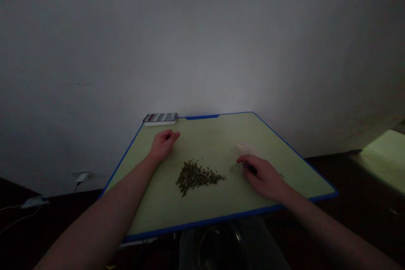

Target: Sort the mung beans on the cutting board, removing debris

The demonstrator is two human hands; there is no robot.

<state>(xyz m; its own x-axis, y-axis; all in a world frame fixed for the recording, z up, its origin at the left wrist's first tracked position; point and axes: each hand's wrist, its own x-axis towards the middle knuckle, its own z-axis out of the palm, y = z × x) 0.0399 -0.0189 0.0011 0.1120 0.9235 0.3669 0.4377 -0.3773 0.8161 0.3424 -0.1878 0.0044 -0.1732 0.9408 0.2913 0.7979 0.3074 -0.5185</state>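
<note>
A heap of small dark green grains, perhaps mung beans (195, 177), lies near the middle of a pale green board with a blue edge (218, 128). My left hand (163, 145) rests on the board to the left of the heap, its fingertips drawn together with nothing visible in them. My right hand (261, 177) lies curled on the board to the right of the heap. Its fingers touch or nearly touch a faint transparent curved object (236, 168). Something dark shows under the fingers, too shadowed to identify. A pale translucent scrap (245, 147) lies just beyond this hand.
A smartphone (160, 117) lies on a white box (160, 123) at the board's far left corner. A wall rises behind the board. A round dark bowl (218, 249) sits below the near edge. A plug and cable (81, 177) are at the wall's foot on the left.
</note>
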